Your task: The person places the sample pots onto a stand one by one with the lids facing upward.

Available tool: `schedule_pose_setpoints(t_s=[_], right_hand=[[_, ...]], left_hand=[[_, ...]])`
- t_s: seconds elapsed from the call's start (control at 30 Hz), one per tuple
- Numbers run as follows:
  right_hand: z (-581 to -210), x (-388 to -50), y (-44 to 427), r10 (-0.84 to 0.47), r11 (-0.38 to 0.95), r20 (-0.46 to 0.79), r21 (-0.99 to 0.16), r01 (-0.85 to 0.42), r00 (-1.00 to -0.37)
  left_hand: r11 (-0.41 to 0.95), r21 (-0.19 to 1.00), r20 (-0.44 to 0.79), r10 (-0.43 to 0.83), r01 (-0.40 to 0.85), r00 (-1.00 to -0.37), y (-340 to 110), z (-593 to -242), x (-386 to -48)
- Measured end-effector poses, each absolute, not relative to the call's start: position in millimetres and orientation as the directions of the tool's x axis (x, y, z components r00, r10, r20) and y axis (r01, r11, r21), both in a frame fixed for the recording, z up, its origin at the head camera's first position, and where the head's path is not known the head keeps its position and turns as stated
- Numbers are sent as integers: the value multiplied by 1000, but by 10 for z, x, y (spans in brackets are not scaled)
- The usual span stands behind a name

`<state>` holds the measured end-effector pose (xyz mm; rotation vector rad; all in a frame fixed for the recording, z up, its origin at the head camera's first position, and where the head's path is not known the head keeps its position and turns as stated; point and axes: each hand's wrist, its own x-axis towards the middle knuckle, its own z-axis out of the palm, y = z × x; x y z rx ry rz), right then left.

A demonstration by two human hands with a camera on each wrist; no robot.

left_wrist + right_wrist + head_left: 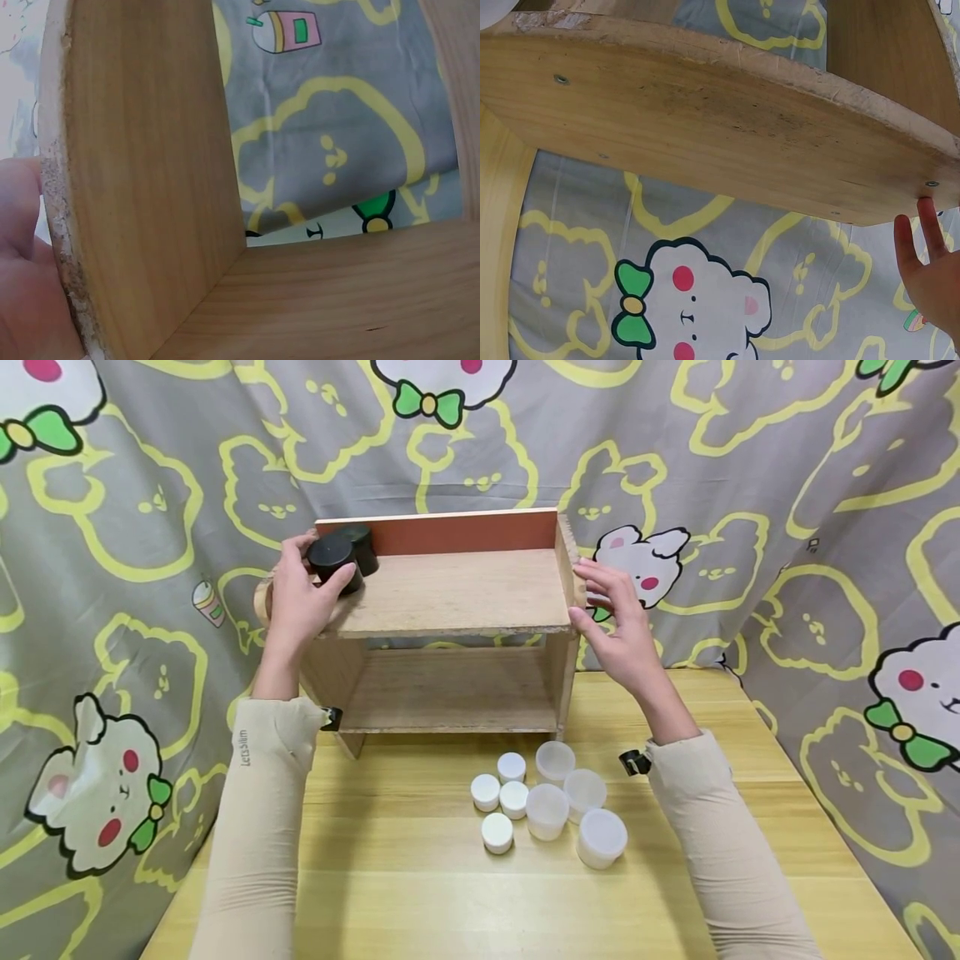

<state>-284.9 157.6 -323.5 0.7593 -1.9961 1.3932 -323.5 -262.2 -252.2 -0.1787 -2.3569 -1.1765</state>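
Observation:
A two-tier wooden shelf [457, 589] stands on the table against the curtain. On the left end of its top board my left hand [303, 589] grips a black round jar [332, 553] between thumb and fingers. Close behind that jar stands a second dark jar [363, 547]. At the shelf's other end, my right hand [618, 618] touches the outside of the right side panel [727, 127], its fingers fairly straight. The left wrist view shows the wooden side panel [142, 165] and only part of my left hand [26, 262]; the black jars are out of that view.
In front of the shelf on the table [405, 877] stand several small white-lidded jars [497, 832] and, to their right, several larger translucent tubs [602, 837]. The shelf's lower board [450, 689] sits above the tabletop. A patterned curtain [480, 443] hangs behind and at both sides.

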Motion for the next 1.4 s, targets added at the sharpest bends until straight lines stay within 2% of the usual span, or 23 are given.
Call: schedule_pose_setpoints(t_s=[0.67, 1.07, 1.4], right_hand=[[-3209, -2872, 1571, -124, 307, 751, -593, -744, -649], [-2994, -2575, 1425, -124, 303, 731, -616, -727, -671], [-3228, -2832, 1563, -117, 308, 733, -614, -726, -670]], left_hand=[[659, 715, 412, -127, 234, -902, -2623, -2538, -3232], [668, 718, 407, -169, 199, -898, -2620, -2548, -3210], [672, 713, 420, -177, 203, -890, -2590, -2572, -3233]])
